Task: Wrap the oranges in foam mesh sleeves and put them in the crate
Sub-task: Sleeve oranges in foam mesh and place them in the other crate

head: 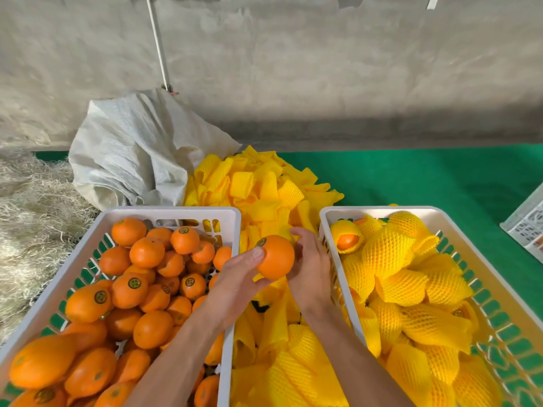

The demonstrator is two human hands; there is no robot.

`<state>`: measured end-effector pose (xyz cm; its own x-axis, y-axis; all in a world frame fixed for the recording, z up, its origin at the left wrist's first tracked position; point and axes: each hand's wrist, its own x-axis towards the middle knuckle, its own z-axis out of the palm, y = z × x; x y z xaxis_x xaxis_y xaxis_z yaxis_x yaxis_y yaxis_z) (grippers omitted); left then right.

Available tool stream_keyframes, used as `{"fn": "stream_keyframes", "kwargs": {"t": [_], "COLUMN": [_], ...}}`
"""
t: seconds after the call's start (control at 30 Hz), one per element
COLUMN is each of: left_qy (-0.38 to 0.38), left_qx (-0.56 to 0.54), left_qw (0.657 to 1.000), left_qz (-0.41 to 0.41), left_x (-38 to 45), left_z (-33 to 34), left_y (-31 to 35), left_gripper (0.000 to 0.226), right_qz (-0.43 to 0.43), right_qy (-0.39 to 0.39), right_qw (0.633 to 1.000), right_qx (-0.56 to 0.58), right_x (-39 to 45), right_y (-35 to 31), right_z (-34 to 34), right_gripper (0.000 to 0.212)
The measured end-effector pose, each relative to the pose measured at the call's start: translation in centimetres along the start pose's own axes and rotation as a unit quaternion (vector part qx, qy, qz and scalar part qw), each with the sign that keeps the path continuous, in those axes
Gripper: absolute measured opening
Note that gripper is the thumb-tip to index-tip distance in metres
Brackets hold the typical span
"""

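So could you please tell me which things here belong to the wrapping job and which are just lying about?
Job: held orange in the left hand; right hand; pile of yellow sleeves; crate of bare oranges; crate of wrapped oranges.

Lying about: white sack; straw; spare crate.

Round dark stickers (134, 283) sit on the oranges (147, 252), their print too small to read.

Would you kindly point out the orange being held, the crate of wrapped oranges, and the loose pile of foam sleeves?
held orange (276, 257), head view, middle of its bare peel.
crate of wrapped oranges (370, 210), head view, far white rim.
pile of foam sleeves (258, 183), head view, a sleeve atop the heap.
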<state>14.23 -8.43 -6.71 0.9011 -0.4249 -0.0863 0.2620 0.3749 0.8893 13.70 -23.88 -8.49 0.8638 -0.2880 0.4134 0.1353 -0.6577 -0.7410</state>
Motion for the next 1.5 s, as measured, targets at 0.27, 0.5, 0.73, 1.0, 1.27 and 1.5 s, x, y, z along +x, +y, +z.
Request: {"fn": "stream_keyframes", "kwargs": {"t": [0.27,0.5,0.73,1.0,1.27,1.5], "left_qy": [0.041,0.09,0.167,0.175,0.279,0.207], "left_qx": [0.008,0.014,0.196,0.281,0.061,0.127], "left_qw": [0.999,0.994,0.959,0.94,0.957,0.966], "left_qz": [0.025,0.06,0.114,0.081,0.047,0.093], "left_x": [0.6,1.0,1.1,1.4,1.9,1.4], "left_z": [0.4,-0.3,0.7,1.1,0.8,0.9], "left_y": [0.3,-0.3,-1.3,-1.6,-1.2,-1.7], "left_gripper": [0.073,0.071,0.059,0.065,0.054,0.042], "right_qz": [-0.034,0.017,0.05,-0.248,-0.365,-0.117], "right_qy": [-0.066,-0.001,-0.002,0.051,0.091,-0.025], "right_qw": [0.994,0.985,0.975,0.967,0.922,0.991], "right_qx": [0.081,0.17,0.218,0.016,-0.089,-0.066], "right_x": [0.2,1.1,1.1,0.6,0.2,-0.7], "right_y": [-0.1,0.8,0.7,0.0,-1.2,-1.2], "right_z": [0.8,-0.1,-1.0,-1.6,-1.1,-0.9], "right_gripper": [0.025,0.012,0.02,0.029,0.026,0.042]}}
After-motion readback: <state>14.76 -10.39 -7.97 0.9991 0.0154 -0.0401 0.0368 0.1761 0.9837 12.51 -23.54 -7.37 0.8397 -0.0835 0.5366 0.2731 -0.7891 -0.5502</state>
